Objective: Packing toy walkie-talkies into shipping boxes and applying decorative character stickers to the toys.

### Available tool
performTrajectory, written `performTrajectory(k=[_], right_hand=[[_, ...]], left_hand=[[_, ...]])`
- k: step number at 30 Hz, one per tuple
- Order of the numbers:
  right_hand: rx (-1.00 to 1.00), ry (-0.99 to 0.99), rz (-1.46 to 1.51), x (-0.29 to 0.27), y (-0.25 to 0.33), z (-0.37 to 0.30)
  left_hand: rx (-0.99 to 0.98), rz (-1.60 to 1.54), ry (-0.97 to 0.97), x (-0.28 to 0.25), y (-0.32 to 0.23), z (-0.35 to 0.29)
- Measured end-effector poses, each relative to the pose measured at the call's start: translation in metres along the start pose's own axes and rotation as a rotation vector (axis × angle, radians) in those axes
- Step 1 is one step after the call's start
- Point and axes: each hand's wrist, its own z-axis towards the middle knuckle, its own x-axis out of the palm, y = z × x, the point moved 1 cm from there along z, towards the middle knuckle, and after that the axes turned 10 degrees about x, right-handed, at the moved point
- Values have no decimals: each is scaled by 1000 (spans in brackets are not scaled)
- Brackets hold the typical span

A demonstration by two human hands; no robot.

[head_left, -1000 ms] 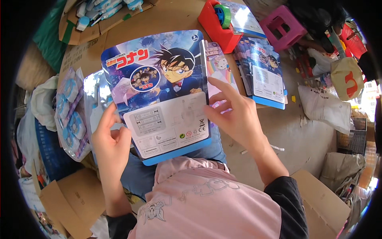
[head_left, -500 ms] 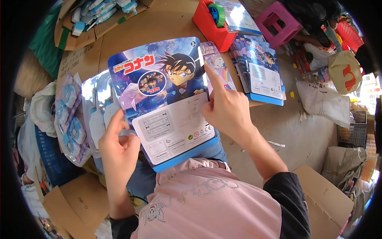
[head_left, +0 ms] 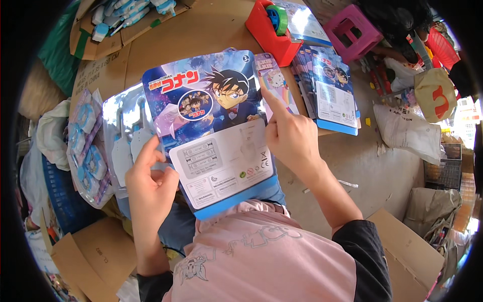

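Note:
A printed cardboard backing card [head_left: 201,136], blue and purple with a cartoon figure and a white panel, is held tilted over my lap. My left hand [head_left: 151,183] is at its left edge, the fingertips partly behind it. My right hand [head_left: 293,136] grips the right edge, with the index finger stretched along it and the other fingers curled. What lies under the card is hidden. Just left of it is a clear plastic blister [head_left: 121,136] with pale blue-white parts. A pink printed card [head_left: 275,80] shows behind its right edge.
A red tape dispenser [head_left: 271,35] and a stack of printed cards [head_left: 329,93] are on the cardboard-covered table [head_left: 186,30]. Bagged blue toys [head_left: 90,151] lie at left; an open carton [head_left: 108,38] of toys stands far left. A pink stool [head_left: 352,31] is far right.
The card has shifted slightly right, its top edge a little lower. My right hand has moved slightly right and down with it; my left hand has barely moved.

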Motion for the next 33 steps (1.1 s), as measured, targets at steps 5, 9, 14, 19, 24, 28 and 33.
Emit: performTrajectory(k=[5,9,14,19,24,28,33], right_hand=[[-22,35,192,0,-10,7],[128,161,381,-23,10,14],[-47,96,357,-19,4,27],[-246,178,464,-22,2,80],[-114,328,730,-24,-1,122],[-258,430,588,-25,17,114],[-285,663,458,-16,26,113]], left_hand=[[25,-2,-33,-6,4,5],[11,-17,-5,-9,2,6],[-16,-1,43,-14,5,1],[-30,-64,133,-15,5,-4],[-59,-108,267,-19,8,-8],[-50,-115,270,-20,10,-6],[-17,-108,295,-16,11,-3]])
